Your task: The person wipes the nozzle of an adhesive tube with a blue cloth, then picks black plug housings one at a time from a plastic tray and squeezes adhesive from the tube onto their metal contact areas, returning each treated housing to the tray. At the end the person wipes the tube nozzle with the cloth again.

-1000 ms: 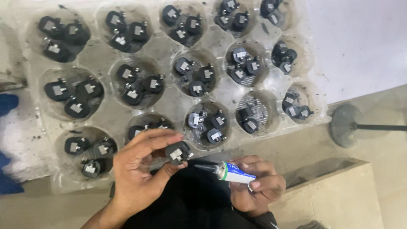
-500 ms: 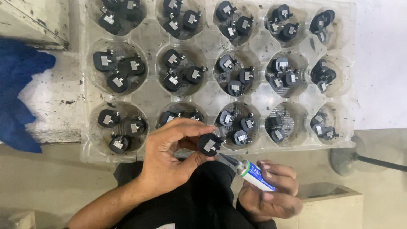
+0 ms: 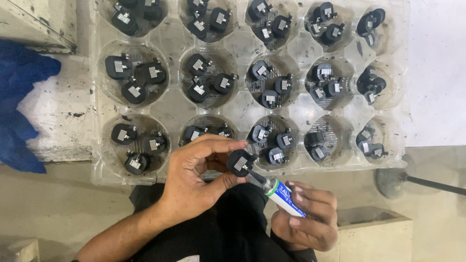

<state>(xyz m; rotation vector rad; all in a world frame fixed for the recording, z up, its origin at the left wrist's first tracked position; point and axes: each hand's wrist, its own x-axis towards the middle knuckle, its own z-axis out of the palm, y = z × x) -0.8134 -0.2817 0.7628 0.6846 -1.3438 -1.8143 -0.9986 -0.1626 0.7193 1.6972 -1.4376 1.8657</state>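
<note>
While the left hand [image 3: 194, 177] pinches a small black part [image 3: 240, 162] at its fingertips, the right hand [image 3: 306, 218] grips a glue tube [image 3: 281, 195]. The tube slants up-left, its nozzle touching the part's lower right.

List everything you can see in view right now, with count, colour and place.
Moulded tray: one, clear plastic, across the top, round wells.
Small parts: many, black with grey tabs, a few per well.
Held part: one, black, pinched in left hand.
Tube: one, white, blue and green, dark nozzle touching held part.
Cloth: one, blue, far left.
Round base with rod: one, grey, lower right.
Left hand: centre.
Right hand: gripping tube.
</note>
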